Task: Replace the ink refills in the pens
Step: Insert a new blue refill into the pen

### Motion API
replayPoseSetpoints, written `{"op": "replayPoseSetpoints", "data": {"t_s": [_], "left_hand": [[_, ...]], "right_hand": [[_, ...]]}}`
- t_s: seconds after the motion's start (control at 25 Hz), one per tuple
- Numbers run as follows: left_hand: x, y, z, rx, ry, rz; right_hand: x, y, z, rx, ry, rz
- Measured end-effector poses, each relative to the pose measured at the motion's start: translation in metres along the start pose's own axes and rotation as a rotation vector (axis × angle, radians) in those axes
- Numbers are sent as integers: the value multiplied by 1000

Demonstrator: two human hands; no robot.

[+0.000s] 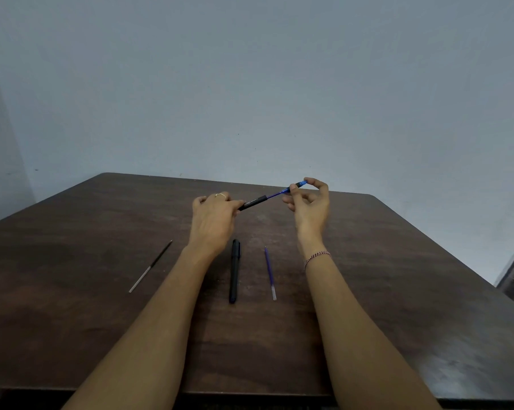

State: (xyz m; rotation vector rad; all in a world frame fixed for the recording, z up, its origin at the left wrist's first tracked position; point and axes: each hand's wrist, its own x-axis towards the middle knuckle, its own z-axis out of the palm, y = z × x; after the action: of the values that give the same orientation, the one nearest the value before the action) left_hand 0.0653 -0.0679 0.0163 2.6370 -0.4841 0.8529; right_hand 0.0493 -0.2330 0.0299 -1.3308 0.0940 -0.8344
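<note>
left hand (214, 214) – grips pen barrel (254, 201) | right hand (310, 202) – pinches blue tip piece (299, 184)

Dark brown wooden table (72, 261), plain pale blue-grey wall (250, 84)

There is only one view, from a wide-angle camera worn on the person's head. It faces forward and slightly down over the brown table (72, 261), whose near edge lies at the bottom of the frame; the grey wall (250, 84) fills the upper half. The left hand (213, 216) and the right hand (310, 202) are near the centre
</note>
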Motion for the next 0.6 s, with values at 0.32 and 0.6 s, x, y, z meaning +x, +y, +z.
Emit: {"op": "replayPoseSetpoints", "data": {"t_s": [0.32, 0.6], "left_hand": [[0, 2, 0, -34, -2, 33], [-1, 2, -1, -128, 78, 48]], "right_hand": [[-2, 2, 3, -43, -102, -13], [0, 4, 4, -32, -156, 14]]}}
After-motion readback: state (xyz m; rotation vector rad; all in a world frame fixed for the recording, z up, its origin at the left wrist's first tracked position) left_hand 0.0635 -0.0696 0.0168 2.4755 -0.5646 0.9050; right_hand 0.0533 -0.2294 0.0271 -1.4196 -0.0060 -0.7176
